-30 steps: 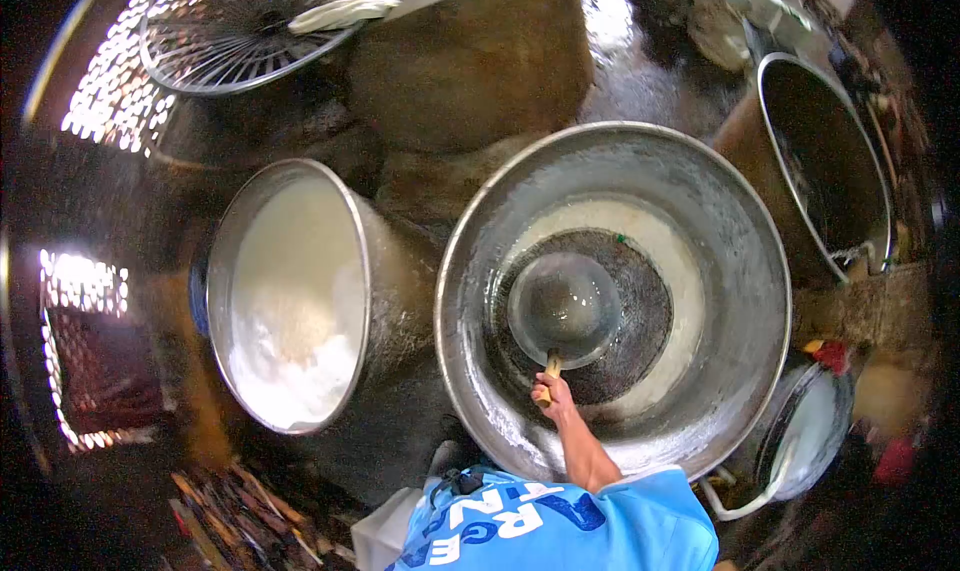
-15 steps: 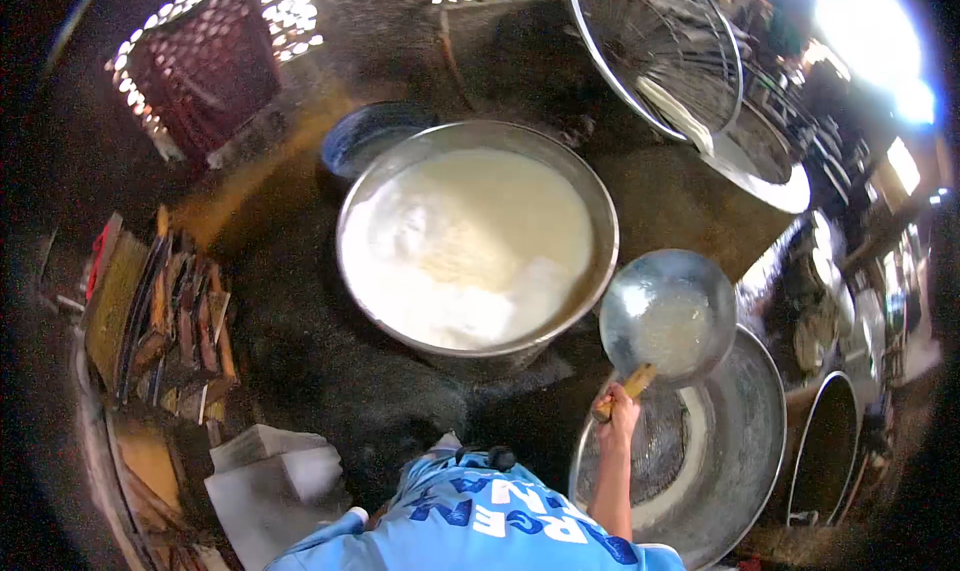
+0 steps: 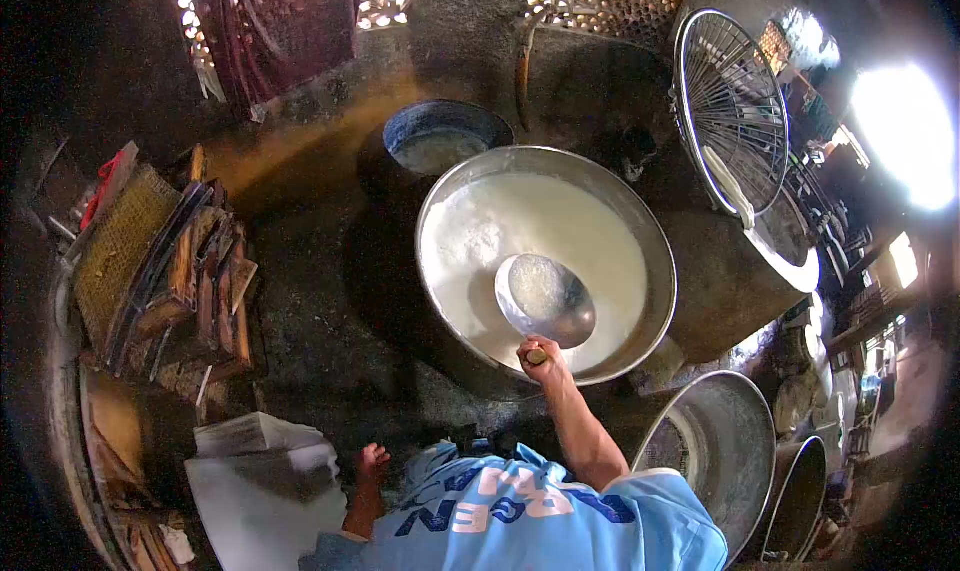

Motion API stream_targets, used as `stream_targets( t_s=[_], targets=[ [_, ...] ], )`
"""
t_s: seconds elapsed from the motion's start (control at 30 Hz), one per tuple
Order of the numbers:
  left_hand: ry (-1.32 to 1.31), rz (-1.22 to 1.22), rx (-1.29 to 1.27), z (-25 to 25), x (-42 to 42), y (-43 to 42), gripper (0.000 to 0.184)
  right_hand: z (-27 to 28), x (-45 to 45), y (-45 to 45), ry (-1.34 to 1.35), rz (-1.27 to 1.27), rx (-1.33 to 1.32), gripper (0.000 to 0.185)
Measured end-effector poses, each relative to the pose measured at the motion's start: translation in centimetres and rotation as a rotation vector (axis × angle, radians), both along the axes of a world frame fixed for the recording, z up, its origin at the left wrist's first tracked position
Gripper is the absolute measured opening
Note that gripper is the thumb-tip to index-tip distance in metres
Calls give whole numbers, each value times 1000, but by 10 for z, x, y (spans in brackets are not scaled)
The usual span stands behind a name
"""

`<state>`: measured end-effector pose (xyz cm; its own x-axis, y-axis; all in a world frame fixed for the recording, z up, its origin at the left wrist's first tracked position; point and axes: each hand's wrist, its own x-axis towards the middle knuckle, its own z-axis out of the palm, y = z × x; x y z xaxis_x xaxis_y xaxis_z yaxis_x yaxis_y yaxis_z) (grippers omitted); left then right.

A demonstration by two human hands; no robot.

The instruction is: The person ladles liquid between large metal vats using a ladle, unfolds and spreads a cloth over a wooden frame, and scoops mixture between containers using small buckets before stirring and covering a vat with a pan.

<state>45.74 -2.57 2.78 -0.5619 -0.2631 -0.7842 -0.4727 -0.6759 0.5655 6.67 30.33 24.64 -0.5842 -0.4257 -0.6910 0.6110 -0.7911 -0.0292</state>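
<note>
My right hand (image 3: 545, 361) grips the short wooden handle of a large round metal ladle (image 3: 572, 316). The ladle is over the milky white liquid (image 3: 610, 241) in a wide metal vat (image 3: 668, 301), with pale, frothy matter in its bowl. Whether its underside touches the liquid I cannot tell. Low in the view, my left hand (image 3: 372, 459) hangs near a white block-like object (image 3: 265, 486), apart from it. Its fingers look curled, with nothing visible in them.
A dark tub (image 3: 450, 111) stands behind the vat. To the right are a large metal basin (image 3: 755, 411), another round container (image 3: 800, 491) and a wire-guarded round frame (image 3: 735, 111). Wooden frames (image 3: 190, 281) are stacked on the left.
My right hand has carried the ladle left and forward, from above the metal basin to over the vat. My left hand has come into sight, and the view has shifted.
</note>
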Motion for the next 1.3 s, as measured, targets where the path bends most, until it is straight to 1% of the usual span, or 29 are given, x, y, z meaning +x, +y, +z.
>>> stream_targets(
  t_s=[0.03, 0.07, 0.1, 0.13, 0.17, 0.2, 0.23, 0.27, 0.3, 0.37, 0.43, 0.5, 0.53, 0.6, 0.67, 0.73, 0.77, 0.8, 0.83, 0.87, 0.9, 0.93, 1.0, 1.03, 1.07, 1.13, 1.17, 1.23, 1.3],
  targets=[
    [72, 78, 35, 0, -11, -8, 29, -9, -4, -2, 42, -1, 206, 14],
    [125, 220, 118, 6, -23, -14, 30, 5, 1, -3, 7, -30, 371, 12],
    [63, 192, 98, 15, -36, -14, 31, -70, -15, 28, 419, 299, 881, 5],
    [-4, 159, 77, 23, -46, -11, 33, -21, -8, 30, 217, -43, 728, 15],
    [-73, 120, 56, 26, -52, -12, 34, -4, -3, 45, 249, -67, 936, 15],
    [35, -4, 166, -23, -48, -21, 40, 5, -2, 72, 273, -91, 1145, 16],
    [-44, -61, 107, -24, -51, -15, 39, 10, -2, 104, 366, -59, 1386, 14],
    [-102, -138, 87, -27, -54, -7, 39, -19, -6, 148, 607, -408, 1567, 22],
    [-155, -221, 78, -33, -55, -1, 38, -6, 6, 185, 702, -391, 1659, 30],
    [-232, -380, 74, -38, -62, 10, 36, 87, 53, 206, 644, -353, 1991, 32],
    [-286, -532, 85, -43, -77, 21, 34, 98, 90, 267, 681, -438, 1737, 37],
    [-297, -626, 91, -47, -95, 27, 32, 134, 128, 301, 650, -518, 1653, 40],
    [-360, -634, 85, -20, -109, 29, 30, 151, 148, 307, 705, -502, 1755, 42],
    [-217, -623, 22, -1, -140, 33, 30, 179, 182, 318, 796, -451, 1969, 47],
    [-151, -625, -31, 13, -178, 39, 28, 178, 208, 342, 611, -175, 2082, 50],
    [-142, -627, -83, 29, -210, 47, 27, 189, 222, 336, 367, 199, 2410, 49],
    [-137, -648, -115, 34, -219, 54, 27, 194, 220, 329, 162, 449, 2539, 46],
    [-143, -661, -133, 40, -225, 63, 27, 190, 215, 324, 169, 543, 2486, 45],
    [-148, -668, -155, 46, -230, 67, 27, 185, 211, 317, 274, 667, 2458, 46],
    [-165, -701, -179, 50, -228, 70, 27, 172, 205, 312, 205, 853, 2350, 46],
    [-187, -730, -204, 62, -224, 79, 28, 142, 200, 322, 574, 853, 2343, 47],
    [-211, -758, -231, 70, -219, 89, 28, 144, 190, 307, 644, 910, 2349, 47],
    [-215, -754, -214, 73, -204, 105, 29, 116, 168, 306, 808, 1103, 2266, 48],
    [-217, -751, -206, 75, -197, 116, 29, 97, 158, 311, 856, 1309, 2196, 51],
    [-234, -740, -222, 95, -192, 135, 31, 88, 150, 305, 830, 1446, 2168, 55],
    [-236, -731, -198, 89, -178, 153, 32, 73, 142, 302, 929, 1579, 2127, 51],
    [-249, -731, -205, 91, -172, 168, 32, 69, 144, 308, 1015, 1604, 2141, 46],
    [-272, -767, -242, 95, -156, 196, 32, 66, 157, 319, 1160, 1446, 2214, 38],
    [-289, -839, -259, 94, -145, 229, 32, 51, 160, 316, 1137, 1488, 2260, 31]
  ],
)
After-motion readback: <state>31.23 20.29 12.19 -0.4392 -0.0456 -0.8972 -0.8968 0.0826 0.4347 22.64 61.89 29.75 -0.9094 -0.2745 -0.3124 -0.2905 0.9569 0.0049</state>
